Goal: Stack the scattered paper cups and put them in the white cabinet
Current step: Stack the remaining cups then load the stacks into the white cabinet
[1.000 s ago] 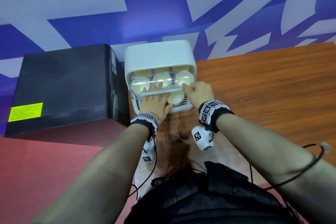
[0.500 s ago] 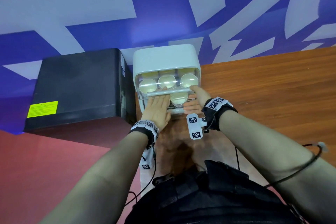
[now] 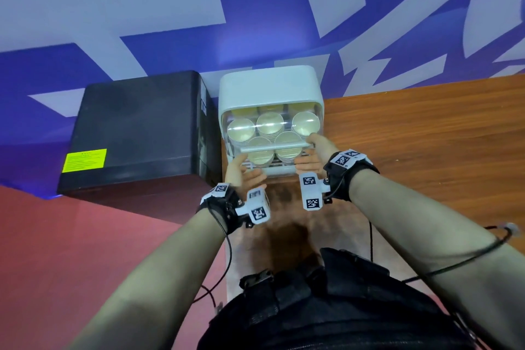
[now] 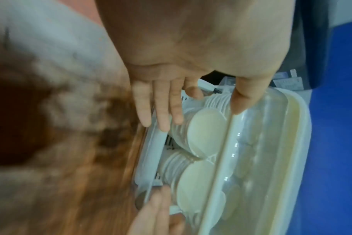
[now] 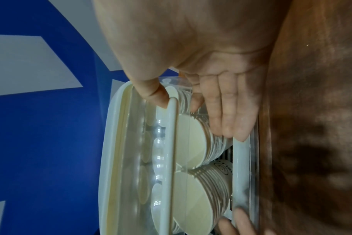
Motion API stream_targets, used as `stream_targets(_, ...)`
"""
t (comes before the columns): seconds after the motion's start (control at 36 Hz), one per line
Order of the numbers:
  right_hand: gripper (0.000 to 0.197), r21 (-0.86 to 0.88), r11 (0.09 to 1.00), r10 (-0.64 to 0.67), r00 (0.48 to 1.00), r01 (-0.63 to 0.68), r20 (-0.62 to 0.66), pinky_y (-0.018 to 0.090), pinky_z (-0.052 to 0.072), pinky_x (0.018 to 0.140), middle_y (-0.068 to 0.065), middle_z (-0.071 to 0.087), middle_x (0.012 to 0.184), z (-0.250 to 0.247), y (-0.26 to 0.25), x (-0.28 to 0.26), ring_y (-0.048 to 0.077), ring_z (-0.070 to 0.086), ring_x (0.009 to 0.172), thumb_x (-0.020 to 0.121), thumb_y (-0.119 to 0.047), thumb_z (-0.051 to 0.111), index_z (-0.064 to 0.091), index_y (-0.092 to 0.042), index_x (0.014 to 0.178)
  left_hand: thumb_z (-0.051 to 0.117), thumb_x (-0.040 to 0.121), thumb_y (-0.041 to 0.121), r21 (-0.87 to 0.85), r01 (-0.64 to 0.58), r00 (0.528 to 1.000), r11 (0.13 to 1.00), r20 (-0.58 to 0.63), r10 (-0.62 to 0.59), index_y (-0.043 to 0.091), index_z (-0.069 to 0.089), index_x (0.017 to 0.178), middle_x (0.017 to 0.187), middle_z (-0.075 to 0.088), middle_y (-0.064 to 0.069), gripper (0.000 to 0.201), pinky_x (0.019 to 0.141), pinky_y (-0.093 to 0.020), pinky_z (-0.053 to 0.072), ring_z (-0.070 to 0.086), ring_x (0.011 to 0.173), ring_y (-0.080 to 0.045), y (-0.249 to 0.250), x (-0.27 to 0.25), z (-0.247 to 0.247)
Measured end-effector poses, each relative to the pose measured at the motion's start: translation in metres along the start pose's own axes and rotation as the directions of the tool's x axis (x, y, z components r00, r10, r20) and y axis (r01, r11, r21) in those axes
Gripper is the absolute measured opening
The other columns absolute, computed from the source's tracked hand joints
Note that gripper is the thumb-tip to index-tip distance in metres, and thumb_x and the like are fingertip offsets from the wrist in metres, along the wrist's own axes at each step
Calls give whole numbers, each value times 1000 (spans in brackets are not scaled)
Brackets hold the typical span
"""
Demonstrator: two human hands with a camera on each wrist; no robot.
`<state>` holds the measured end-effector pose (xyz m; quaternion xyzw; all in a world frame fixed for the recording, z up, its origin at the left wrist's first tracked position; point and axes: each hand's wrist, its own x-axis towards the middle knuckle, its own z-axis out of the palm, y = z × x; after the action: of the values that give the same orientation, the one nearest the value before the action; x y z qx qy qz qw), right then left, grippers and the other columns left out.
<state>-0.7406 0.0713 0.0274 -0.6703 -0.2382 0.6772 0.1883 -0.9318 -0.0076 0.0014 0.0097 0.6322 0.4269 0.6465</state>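
The white cabinet (image 3: 270, 85) stands on the wooden table with several stacks of paper cups (image 3: 267, 123) inside. Its clear door is partly down, with the white handle bar (image 3: 272, 147) across the two front stacks (image 4: 207, 132) (image 5: 191, 143). My left hand (image 3: 245, 169) is at the left end. Its thumb (image 4: 239, 101) lies on the bar, and its straight fingers (image 4: 161, 114) touch the front-left stack and the cabinet's lower rim. My right hand (image 3: 308, 152) mirrors it at the right end, thumb (image 5: 157, 97) on the bar and fingers (image 5: 225, 120) flat against the front-right stack. Neither hand holds a cup.
A black box (image 3: 136, 128) stands tight against the cabinet's left side. The wooden table (image 3: 426, 136) stretches to the right. A blue and white wall (image 3: 170, 23) is right behind the cabinet. Red floor (image 3: 71, 250) lies at the lower left.
Both hands have turned palms inward at the door's two ends, with thumbs now on the bar. The handle bar sits a little lower over the front cups. The head view has shifted.
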Motion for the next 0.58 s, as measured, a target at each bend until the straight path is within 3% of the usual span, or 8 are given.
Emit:
stream_targets(0.08,26,3,1000,-7,1000,7,-4,57,45,101,20,70,95,-1,1,3,38,69,95,92,-33,51,54,-8,100,67,85,29,-124,-1,1000,992,10,2,6,42,134,108,65,-17,59,94,-50,53,70,98,-34,3,0,6)
stream_targets(0.19,16,26,999,-25,999,26,-20,61,42,103,20,66,95,-3,3,2,42,68,96,93,-21,51,49,-10,104,68,86,23,-179,4,1000,984,30,2,4,35,142,109,63,-17,67,100,-50,49,67,103,-34,11,-2,11)
stream_targets(0.28,12,34,999,-37,999,38,-32,59,44,100,15,66,93,-2,4,1,41,70,92,89,-20,54,50,-13,98,69,87,23,-202,9,1000,979,30,-3,8,30,146,112,59,-19,72,100,-50,49,67,103,-34,14,-3,14)
stream_targets(0.39,36,61,997,-35,997,40,-73,64,48,91,16,62,117,-6,7,16,41,69,96,68,-24,66,55,-11,100,68,89,19,-170,7,1000,985,13,-5,6,37,141,105,60,-17,62,100,-45,51,67,96,-31,17,-5,20)
stream_targets(0.47,50,82,996,-19,998,23,-55,67,47,91,12,60,120,-14,16,48,41,70,94,65,-20,69,56,-8,111,64,91,16,-151,13,1000,988,3,-13,8,42,136,102,61,-17,51,98,-43,52,67,101,-32,18,-6,22)
stream_targets(0.53,58,68,998,1,999,2,-51,68,46,90,17,60,124,-21,24,76,43,67,100,55,-22,72,58,-6,109,62,92,14,-139,6,1000,990,-5,-7,9,46,132,102,62,-17,43,96,-41,53,68,97,-31,19,-6,22)
stream_targets(0.58,55,67,998,-5,1000,6,-14,66,47,92,19,58,126,-26,29,98,42,63,108,58,-26,71,58,-7,109,62,92,13,-131,4,1000,991,-5,-5,7,47,126,105,63,-17,37,92,-39,55,69,92,-29,18,-5,21)
